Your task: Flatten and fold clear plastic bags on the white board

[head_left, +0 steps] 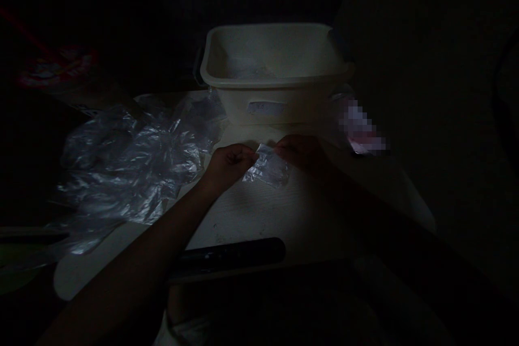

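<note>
A small clear plastic bag (pixel 272 168) hangs between my two hands over the pale table. My left hand (pixel 232 162) pinches its upper left edge between thumb and fingers. At the upper right edge, my right hand (pixel 299 150) is closed on the same bag. That hand lies in deep shadow, so its finger detail is hard to make out. Just beyond the hands stands a cream plastic tub (pixel 263 82) with a label on its front. Something pale and clear lies at its bottom, too dim to name.
Crumpled clear plastic (pixel 133 157) spreads over the table's left side. A long black object (pixel 235 252) lies along the near edge of the table (pixel 227 216). Right of the tub is a blurred pinkish-white item (pixel 360 127). A red-and-white patterned thing (pixel 60 69) stands far left.
</note>
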`<state>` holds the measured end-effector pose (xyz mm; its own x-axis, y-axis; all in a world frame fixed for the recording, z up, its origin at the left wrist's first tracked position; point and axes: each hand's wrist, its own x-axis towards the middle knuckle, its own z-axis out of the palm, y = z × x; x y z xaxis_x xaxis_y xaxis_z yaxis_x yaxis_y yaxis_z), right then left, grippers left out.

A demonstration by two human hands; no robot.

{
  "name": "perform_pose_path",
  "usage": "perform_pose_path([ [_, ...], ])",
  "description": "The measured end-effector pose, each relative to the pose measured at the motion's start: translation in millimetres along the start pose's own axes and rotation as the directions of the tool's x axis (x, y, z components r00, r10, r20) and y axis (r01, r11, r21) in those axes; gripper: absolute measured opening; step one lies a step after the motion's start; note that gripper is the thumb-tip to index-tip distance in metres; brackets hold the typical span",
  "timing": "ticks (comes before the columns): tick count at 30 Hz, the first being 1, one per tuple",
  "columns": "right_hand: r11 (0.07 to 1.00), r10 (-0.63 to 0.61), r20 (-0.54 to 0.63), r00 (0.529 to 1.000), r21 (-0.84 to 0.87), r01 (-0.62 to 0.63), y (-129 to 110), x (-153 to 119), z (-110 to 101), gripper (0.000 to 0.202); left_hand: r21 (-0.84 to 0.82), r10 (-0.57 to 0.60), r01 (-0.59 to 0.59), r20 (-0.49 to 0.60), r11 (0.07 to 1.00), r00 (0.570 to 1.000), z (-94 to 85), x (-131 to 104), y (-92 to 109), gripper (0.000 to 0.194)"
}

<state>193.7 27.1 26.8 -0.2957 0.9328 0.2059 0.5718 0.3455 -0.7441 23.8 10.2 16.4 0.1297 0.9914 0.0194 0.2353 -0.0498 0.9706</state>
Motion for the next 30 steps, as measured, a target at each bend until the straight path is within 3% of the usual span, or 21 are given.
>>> perform_pose_path([
  [3, 0.999, 0.006, -0.005, 1.0, 0.049, -0.005, 1.4, -1.5, 0.9, 0.015, 0.001, 0.011, -0.011, 0.005, 1.0, 1.0, -0.4, -0.1, -1.3, 0.008],
  [9, 0.997, -0.016, 0.063, 0.998, 0.081, 0.01, -2.4, -5.0, 3.2, 0.016, -0.028, 0.039, -0.036, 0.129, 0.999, 0.991, -0.7, -1.1, -4.5, 0.004],
  [16, 1.0, 0.029, 0.047, 0.998, -0.008, -0.028, -4.7, -1.6, 0.6, 0.013, -0.018, 0.03, -0.028, 0.115, 0.999, 0.993, 1.1, -0.8, -4.1, 0.005],
  [30, 1.0, 0.023, 0.043, 0.999, 0.02, -0.024, -4.7, -2.0, 0.3, 0.015, -0.006, 0.033, -0.033, 0.124, 0.999, 0.992, -0.6, -0.7, -3.5, 0.005],
])
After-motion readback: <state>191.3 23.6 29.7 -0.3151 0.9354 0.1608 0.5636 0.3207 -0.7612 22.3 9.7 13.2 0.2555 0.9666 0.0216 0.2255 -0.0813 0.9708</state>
